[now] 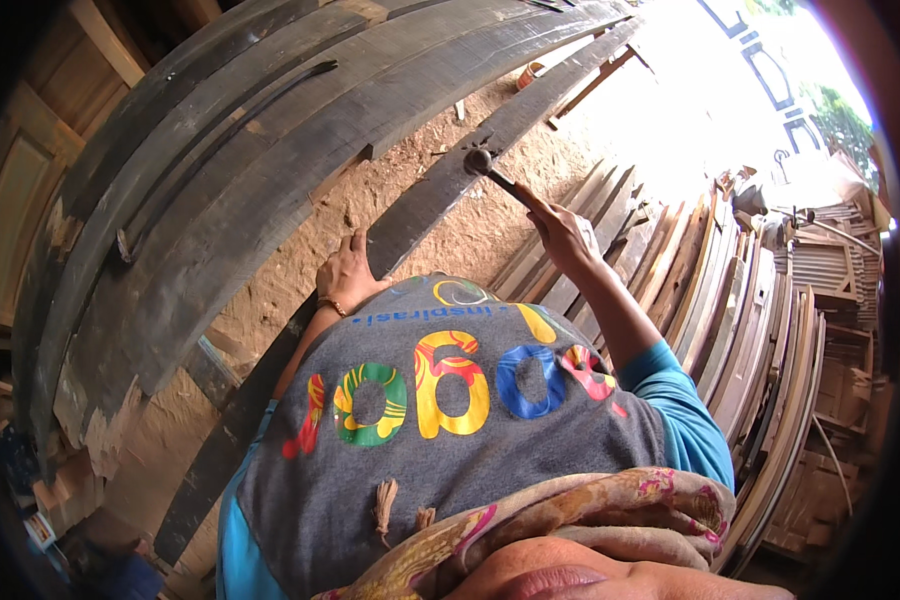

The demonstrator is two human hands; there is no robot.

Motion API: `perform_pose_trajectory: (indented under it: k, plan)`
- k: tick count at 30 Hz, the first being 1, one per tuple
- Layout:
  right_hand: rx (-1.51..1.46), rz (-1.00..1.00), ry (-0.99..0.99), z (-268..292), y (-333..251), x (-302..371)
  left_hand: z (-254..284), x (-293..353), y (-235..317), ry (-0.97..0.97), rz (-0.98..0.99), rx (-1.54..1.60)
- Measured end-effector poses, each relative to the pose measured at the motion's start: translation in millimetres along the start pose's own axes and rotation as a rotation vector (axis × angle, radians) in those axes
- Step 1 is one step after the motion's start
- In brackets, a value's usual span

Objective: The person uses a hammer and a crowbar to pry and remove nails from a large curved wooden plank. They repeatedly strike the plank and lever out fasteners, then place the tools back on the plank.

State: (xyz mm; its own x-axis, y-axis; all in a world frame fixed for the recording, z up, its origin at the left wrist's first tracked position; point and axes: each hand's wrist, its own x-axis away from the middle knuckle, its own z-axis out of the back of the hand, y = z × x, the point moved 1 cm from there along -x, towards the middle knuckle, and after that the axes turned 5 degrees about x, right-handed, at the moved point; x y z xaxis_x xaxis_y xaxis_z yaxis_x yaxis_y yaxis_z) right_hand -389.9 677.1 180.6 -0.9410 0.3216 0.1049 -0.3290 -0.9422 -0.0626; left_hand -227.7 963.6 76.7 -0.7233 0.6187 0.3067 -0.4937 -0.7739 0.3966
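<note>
In my right hand (567,240) is a hammer (510,186), held by its dark handle. Its rounded metal head (478,161) is at the face of a long dark wooden plank (425,211); whether they touch I cannot tell. Splintered, broken wood shows right beside the hammer head. The plank runs from beneath my body up toward the bright far end. My left hand (348,272) rests on the plank's left edge, closer to my body than the hammer, with its fingers stretched out and slightly apart. A bracelet circles that wrist.
Large curved dark planks (220,190) fill the left side, and a dark curved bar (270,98) lies on them. Stacked boards (725,290) stand at the right. Wood shavings (470,235) cover the ground. Farther off is a small orange container (529,75).
</note>
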Motion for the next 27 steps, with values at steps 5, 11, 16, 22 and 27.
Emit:
perform_pose_trajectory:
  k: [5, 11, 16, 22, 27]
  plan:
    - [-0.280, 0.108, 0.447, 38, -31, 20, 5, 7, 2, -0.016, 0.033, 0.008]
    - [-0.296, -0.306, 0.218, 3, -16, 11, 4, 8, -1, -0.020, 0.042, -0.014]
    - [-0.417, -0.328, 0.125, -41, 10, 11, 3, 6, -1, -0.051, 0.060, -0.025]
    - [-0.412, -0.081, 0.457, -6, -24, 35, 4, 8, -4, -0.026, 0.068, 0.008]
    - [-0.077, -0.016, 0.399, -21, -29, 26, 5, 9, -6, -0.021, 0.053, 0.001]
